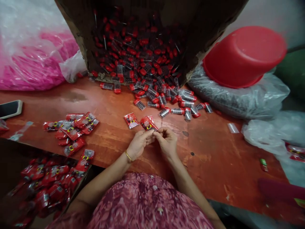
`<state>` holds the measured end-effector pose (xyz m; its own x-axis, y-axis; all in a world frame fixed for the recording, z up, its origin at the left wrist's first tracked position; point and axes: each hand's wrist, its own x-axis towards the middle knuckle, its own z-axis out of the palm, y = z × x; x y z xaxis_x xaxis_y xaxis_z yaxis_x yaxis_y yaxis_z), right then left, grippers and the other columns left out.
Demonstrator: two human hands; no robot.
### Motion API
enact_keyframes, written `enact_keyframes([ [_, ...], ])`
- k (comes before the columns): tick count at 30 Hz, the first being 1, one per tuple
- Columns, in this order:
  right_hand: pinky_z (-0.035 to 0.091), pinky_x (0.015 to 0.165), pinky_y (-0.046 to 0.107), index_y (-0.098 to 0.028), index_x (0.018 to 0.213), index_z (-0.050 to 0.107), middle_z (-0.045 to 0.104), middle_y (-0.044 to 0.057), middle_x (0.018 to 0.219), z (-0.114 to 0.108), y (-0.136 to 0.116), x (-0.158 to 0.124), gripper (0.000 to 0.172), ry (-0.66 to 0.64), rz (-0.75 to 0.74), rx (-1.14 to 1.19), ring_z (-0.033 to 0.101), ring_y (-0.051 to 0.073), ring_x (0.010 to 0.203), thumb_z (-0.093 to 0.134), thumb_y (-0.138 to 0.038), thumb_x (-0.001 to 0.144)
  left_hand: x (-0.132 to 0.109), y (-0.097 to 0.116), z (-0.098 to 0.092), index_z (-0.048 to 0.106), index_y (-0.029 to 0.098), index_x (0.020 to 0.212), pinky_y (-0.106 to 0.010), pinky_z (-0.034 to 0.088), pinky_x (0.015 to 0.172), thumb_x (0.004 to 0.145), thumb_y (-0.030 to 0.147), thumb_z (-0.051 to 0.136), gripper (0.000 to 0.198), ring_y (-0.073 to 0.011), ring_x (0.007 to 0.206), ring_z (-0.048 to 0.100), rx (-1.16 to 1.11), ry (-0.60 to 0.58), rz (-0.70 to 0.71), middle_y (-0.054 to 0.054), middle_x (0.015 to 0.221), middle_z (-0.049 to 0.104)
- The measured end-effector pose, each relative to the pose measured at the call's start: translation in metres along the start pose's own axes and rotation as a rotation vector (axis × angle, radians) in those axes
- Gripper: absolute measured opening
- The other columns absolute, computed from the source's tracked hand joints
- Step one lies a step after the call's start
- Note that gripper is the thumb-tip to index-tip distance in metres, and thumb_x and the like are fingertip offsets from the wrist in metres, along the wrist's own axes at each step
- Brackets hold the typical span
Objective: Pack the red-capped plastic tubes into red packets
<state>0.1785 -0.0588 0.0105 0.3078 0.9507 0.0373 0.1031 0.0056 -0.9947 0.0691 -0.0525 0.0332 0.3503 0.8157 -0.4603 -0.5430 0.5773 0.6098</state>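
Close in front of my body, both hands meet at a small glossy red packet (pixel 148 122) with a yellow and black print. My left hand (pixel 140 143), a gold bangle at its wrist, pinches the packet's near edge. Thumb and fingers of my right hand (pixel 167 141) close on the same edge from the other side. My fingers hide that edge. Just left of them a second red packet (pixel 131 120) lies flat on the table. Beyond, small clear tubes with red caps and dark contents (pixel 164 112) lie scattered.
A tipped cardboard box (pixel 71 25) spills many such tubes onto the red-brown table (pixel 214 152). Filled packets (pixel 71 129) are piled at left, above a box of more packets (pixel 54 178). A phone (pixel 10 108), pink bag (pixel 33 63), red tub (pixel 245 57) and plastic bags (pixel 240 98) stand around.
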Motion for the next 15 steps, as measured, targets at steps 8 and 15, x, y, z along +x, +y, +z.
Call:
enact_keyframes([
  [8, 0.044, 0.073, 0.032, -0.016, 0.088, 0.063, 0.064, 0.008, 0.082, 0.005, 0.003, 0.035, 0.031, -0.218, -0.352, -0.563, 0.056, 0.02, 0.078, 0.049, -0.043, 0.084, -0.009, 0.062, -0.055, 0.063, 0.016, 0.076, -0.023, 0.049, 0.078, 0.085, 0.031, 0.051, 0.022, -0.0106, 0.07, 0.067, -0.364, 0.392, 0.39, -0.001, 0.069, 0.07],
  [15, 0.041, 0.077, 0.039, -0.012, 0.112, 0.058, 0.058, 0.018, 0.103, -0.02, 0.017, 0.077, 0.047, 0.107, -0.245, -1.021, 0.052, 0.03, 0.094, 0.044, -0.048, 0.085, -0.002, 0.077, -0.061, 0.059, 0.017, 0.088, -0.026, 0.049, 0.084, 0.083, 0.048, 0.048, 0.033, -0.0134, 0.09, 0.066, -0.286, 0.576, 0.549, -0.008, 0.1, 0.069],
])
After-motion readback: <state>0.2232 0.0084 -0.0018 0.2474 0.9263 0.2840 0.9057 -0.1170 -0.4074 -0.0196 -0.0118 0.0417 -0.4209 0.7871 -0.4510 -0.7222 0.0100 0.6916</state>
